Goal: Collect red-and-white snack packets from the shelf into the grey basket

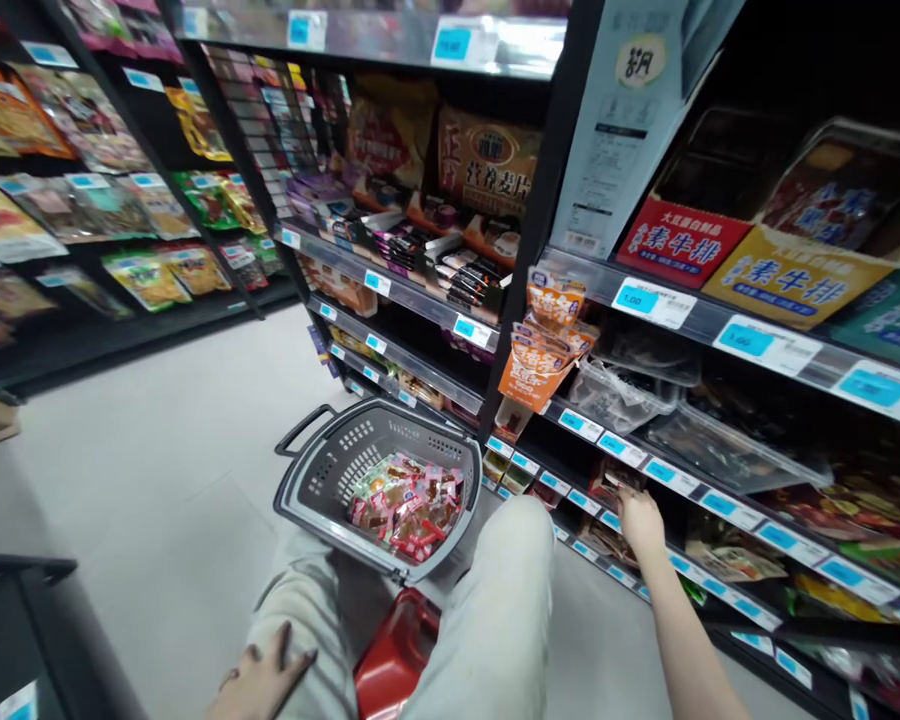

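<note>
My right hand reaches into a lower shelf on the right. Its fingers are closed at the edge of a dark reddish-brown snack packet, whose print is too small to read. My left hand lies on my left leg with its fingers spread, holding nothing. On the floor before my knees stands a grey shopping basket. Inside it is a heap of small pink and red wrapped snacks. The basket's black handle is folded out to the left.
A red plastic object is between my legs. Orange snack bags hang at the shelf post. Above my right hand are clear trays and boxed packs. More shelves of bagged snacks line the left. A black frame stands lower left.
</note>
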### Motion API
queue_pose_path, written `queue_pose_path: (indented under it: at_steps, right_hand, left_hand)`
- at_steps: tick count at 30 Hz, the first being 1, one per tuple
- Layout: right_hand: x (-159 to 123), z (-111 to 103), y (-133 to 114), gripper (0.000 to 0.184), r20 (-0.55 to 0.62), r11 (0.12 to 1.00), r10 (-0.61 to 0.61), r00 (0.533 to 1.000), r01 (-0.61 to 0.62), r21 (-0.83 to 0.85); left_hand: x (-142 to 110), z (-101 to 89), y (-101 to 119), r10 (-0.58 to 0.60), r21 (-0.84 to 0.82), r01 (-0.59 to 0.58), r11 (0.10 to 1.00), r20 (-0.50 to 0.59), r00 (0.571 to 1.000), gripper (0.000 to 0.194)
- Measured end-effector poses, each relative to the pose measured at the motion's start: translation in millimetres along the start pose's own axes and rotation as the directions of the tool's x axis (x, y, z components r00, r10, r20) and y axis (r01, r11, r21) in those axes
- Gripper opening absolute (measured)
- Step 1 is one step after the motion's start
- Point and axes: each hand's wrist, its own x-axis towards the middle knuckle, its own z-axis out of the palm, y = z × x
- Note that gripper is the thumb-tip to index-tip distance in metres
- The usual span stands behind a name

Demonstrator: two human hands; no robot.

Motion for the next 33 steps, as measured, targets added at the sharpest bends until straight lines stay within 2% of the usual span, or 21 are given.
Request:
queue_pose_path:
  at_steps: [3,8,11,13,15,17,18,19,20,21,22,23,24,25,26,27,28,29,30,31,33]
  right_hand:
    - [-0.7,-3.0,0.5,0.024,-0.012,0.999,-0.021,1.000,0.021,-0.037]
    - [-2.4,-3.2,5.0,0.036,-0.087,0.999,0.021,0.996,-0.023,-0.025]
    - [-3.5,-12.1,2.6,0.034,-0.209,1.000,0.010,0.978,-0.008,0.012]
    - [-6.3,-27.3,-5.8,0.031,-0.341,0.999,0.042,0.939,-0.028,0.047]
    - [-10.2,-51.0,-20.2,0.028,-0.453,0.990,0.128,0.882,-0.083,0.118]
    - [-13.1,-81.3,-39.5,0.026,-0.514,0.958,0.252,0.820,-0.137,0.252]
    - [-13.5,-97.4,-50.8,0.026,-0.505,0.934,0.307,0.806,-0.154,0.323]
    - [-13.1,-113.2,-63.2,0.026,-0.475,0.910,0.329,0.816,-0.139,0.392]
    - [-11.7,-127.8,-76.9,0.026,-0.434,0.884,0.307,0.847,-0.085,0.460]
    - [-9.5,-140.6,-92.1,0.025,-0.398,0.844,0.259,0.880,-0.005,0.537]
    - [-6.8,-151.0,-109.1,0.024,-0.357,0.785,0.208,0.911,0.062,0.616]
    - [-3.9,-158.8,-127.9,0.023,-0.305,0.708,0.136,0.943,0.123,0.695]
    - [-1.1,-163.9,-148.5,0.022,-0.244,0.619,0.040,0.969,0.167,0.767]
    - [1.3,-166.5,-170.5,0.021,-0.177,0.533,-0.049,0.983,0.176,0.828]
    - [2.9,-166.8,-193.3,0.021,-0.118,0.461,-0.144,0.983,0.172,0.871]
    - [3.7,-165.0,-216.3,0.021,-0.073,0.402,-0.220,0.973,0.158,0.902]
    - [3.6,-161.4,-238.5,0.021,-0.043,0.357,-0.264,0.964,0.139,0.924]
    - [2.7,-156.2,-259.1,0.022,-0.026,0.321,-0.301,0.953,0.127,0.939]
    - [1.1,-149.4,-277.6,0.022,-0.015,0.292,-0.339,0.941,0.120,0.949]
    - [-1.1,-141.2,-293.5,0.022,-0.009,0.262,-0.372,0.928,0.114,0.958]
    - [-7.4,-121.1,-316.8,0.021,0.015,0.178,-0.400,0.916,0.062,0.982]
  left_hand:
    - [0.5,3.0,-2.9,-0.011,-0.033,0.011,0.999,0.001,1.000,0.074]
    - [-0.4,5.4,-4.5,0.026,-0.062,-0.027,0.998,-0.021,0.999,0.072]
    - [-1.8,7.5,-3.8,-0.010,-0.060,0.009,0.998,-0.016,1.000,0.072]
    - [-1.7,10.4,-4.1,-0.011,-0.063,0.009,0.998,-0.031,0.999,0.070]
    - [-0.1,13.4,-3.5,0.022,-0.066,-0.027,0.997,-0.078,0.997,0.066]
    - [2.0,13.3,1.9,0.114,-0.101,-0.129,0.987,-0.141,0.983,0.061]
    - [2.4,11.0,7.9,0.182,-0.149,-0.208,0.967,-0.170,0.968,0.059]
    - [1.9,6.9,16.4,0.287,-0.239,-0.327,0.914,-0.187,0.940,0.057]
    - [0.1,0.8,27.5,0.383,-0.375,-0.423,0.825,-0.181,0.906,0.054]
    - [-3.2,-7.2,40.8,0.448,-0.540,-0.455,0.708,-0.153,0.881,0.052]
    - [-8.0,-16.5,55.7,0.489,-0.721,-0.409,0.559,-0.113,0.865,0.053]
    - [-13.8,-26.8,71.4,0.537,-0.884,-0.268,0.383,-0.023,0.843,0.055]
    - [-20.3,-37.1,86.9,0.611,-0.977,-0.094,0.193,0.045,0.790,0.056]
    - [-26.9,-46.9,101.4,0.706,-0.997,0.075,0.032,0.076,0.704,0.059]
    - [-32.9,-55.2,114.0,0.803,-0.972,0.224,-0.064,0.083,0.590,0.063]
    - [-37.9,-61.4,124.2,0.879,-0.934,0.344,-0.102,0.077,0.470,0.067]
    - [-41.7,-65.2,131.7,0.934,-0.891,0.445,-0.092,0.078,0.349,0.071]
    - [-44.1,-66.4,136.4,0.963,-0.850,0.522,-0.074,0.074,0.258,0.075]
    - [-44.9,-65.2,138.7,0.975,-0.814,0.577,-0.067,0.069,0.210,0.079]
    - [-44.1,-62.0,139.0,0.980,-0.786,0.615,-0.062,0.067,0.185,0.081]
    - [-38.9,-52.6,135.1,0.984,-0.739,0.671,-0.062,0.067,0.164,0.081]
